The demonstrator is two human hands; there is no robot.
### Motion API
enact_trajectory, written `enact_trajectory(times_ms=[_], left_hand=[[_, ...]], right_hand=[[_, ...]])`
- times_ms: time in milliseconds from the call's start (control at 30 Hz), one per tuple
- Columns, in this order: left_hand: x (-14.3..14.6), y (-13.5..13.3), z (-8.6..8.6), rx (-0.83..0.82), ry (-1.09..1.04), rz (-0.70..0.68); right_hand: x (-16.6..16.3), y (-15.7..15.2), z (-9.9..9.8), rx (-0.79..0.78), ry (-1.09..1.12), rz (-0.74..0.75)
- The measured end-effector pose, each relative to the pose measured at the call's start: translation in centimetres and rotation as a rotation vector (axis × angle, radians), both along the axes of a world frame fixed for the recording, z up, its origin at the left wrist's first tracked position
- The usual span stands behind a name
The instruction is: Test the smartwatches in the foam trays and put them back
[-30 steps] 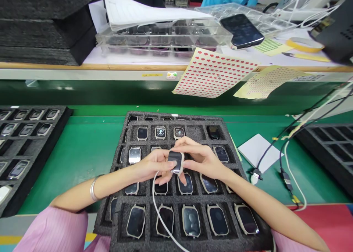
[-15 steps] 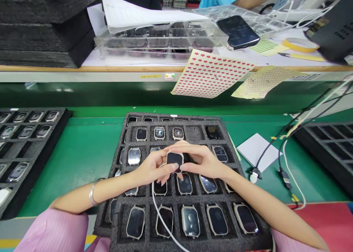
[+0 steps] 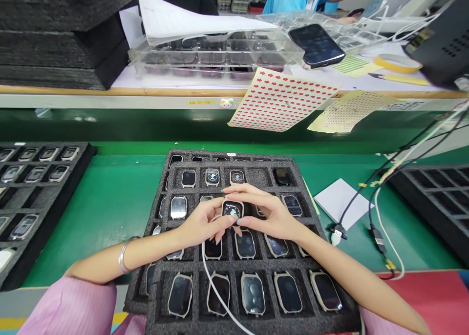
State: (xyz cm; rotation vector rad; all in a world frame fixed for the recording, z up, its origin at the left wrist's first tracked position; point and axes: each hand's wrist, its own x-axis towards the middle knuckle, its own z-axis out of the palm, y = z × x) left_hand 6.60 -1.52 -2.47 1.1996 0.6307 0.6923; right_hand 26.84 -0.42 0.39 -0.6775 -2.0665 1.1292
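Observation:
A strapless smartwatch (image 3: 233,209) with a pale case is held over a foam tray, its screen lit with a dial. My left hand (image 3: 205,221) grips it from the left, thumb at the lower screen edge and fingers behind. From the other side my right hand (image 3: 269,213) closes on the case, thumb at the bottom right, fingers along the top. A white cable (image 3: 216,291) runs up into my left hand; its end is hidden behind the watch. Below lies the black foam tray (image 3: 234,265), with more watches in its slots.
Another foam tray of watches (image 3: 78,166) lies at the left, and a further tray (image 3: 421,191) at the right. Black and white cables with plugs (image 3: 337,233) hang near a white paper pad (image 3: 342,198). Clear plastic trays (image 3: 220,56) and a phone (image 3: 317,44) occupy the shelf.
The held watch's screen was dark and now shows a dial. My right fingers have shifted slightly along the top of the case. Behind the shelf, a person in blue has moved.

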Motion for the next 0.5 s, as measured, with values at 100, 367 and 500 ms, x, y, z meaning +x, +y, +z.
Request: enact_trajectory(times_ms=[100, 367, 500], left_hand=[[0.2, 0.2, -0.1, -0.045, 0.043, 0.028], [0.5, 0.2, -0.2, -0.056, 0.076, 0.018], [0.6, 0.2, -0.4, -0.062, 0.068, 0.057]], right_hand=[[-0.1, -0.4, -0.2, 0.226, -0.212, -0.173], [-1.1, -1.5, -0.6, 0.373, -0.41, -0.317], [-1.5, -1.4, -1.1, 0.35, -0.37, -0.325]])
